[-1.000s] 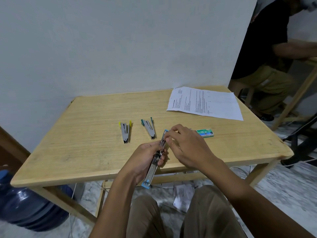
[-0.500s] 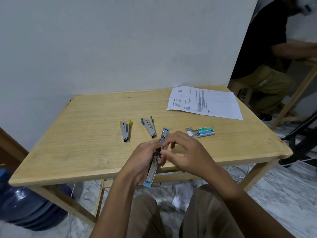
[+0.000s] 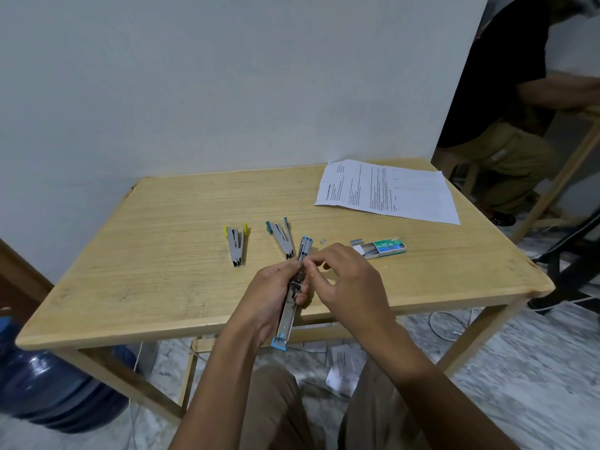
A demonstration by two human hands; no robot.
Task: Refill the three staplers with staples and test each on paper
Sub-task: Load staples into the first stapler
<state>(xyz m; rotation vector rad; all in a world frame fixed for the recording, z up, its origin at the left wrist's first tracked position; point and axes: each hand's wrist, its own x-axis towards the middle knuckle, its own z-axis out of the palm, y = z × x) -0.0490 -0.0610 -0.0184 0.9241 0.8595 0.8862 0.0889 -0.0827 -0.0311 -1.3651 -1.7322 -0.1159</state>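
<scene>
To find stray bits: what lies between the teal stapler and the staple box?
Head view: the tip of the blue stapler and small grey strips, probably staples.

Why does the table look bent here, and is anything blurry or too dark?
Head view: the wide lens bows the table at its edges; soft, even light, faint shadows; the left hand, right hand and blue stapler are fairly sharp; print on the paper is too small to read; the person at far right is dark and smeared.
</scene>
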